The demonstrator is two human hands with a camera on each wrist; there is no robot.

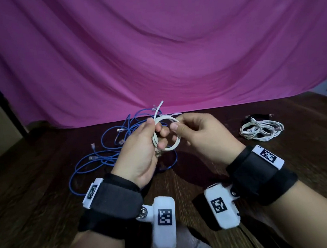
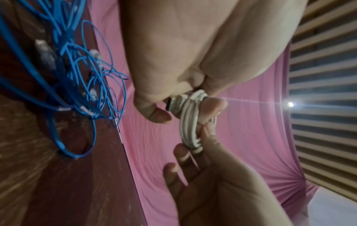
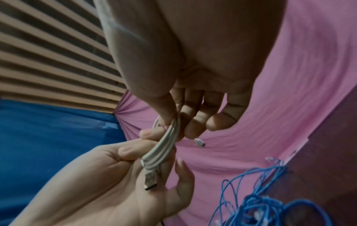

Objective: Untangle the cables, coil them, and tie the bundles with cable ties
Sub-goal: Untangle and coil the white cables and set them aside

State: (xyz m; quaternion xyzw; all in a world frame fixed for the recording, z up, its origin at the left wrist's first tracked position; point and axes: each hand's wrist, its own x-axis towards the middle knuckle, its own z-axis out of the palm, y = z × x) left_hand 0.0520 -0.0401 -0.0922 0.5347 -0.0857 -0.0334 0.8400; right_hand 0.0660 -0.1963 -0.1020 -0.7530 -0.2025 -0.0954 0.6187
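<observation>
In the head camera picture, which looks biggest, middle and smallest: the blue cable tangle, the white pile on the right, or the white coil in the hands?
1. blue cable tangle
2. white pile
3. white coil, though it is nearer the camera, so unsure

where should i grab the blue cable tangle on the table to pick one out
Pinch a clear plug at the left edge of the blue cables, coming from above-left. Its end lies free of the knot, so it should follow out. Both hands hold the white coil now.

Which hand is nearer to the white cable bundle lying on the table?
Right. The right hand is between the left hand and the white cable bundle at the table's right; neither touches it. Both hold a white cable coil.
</observation>
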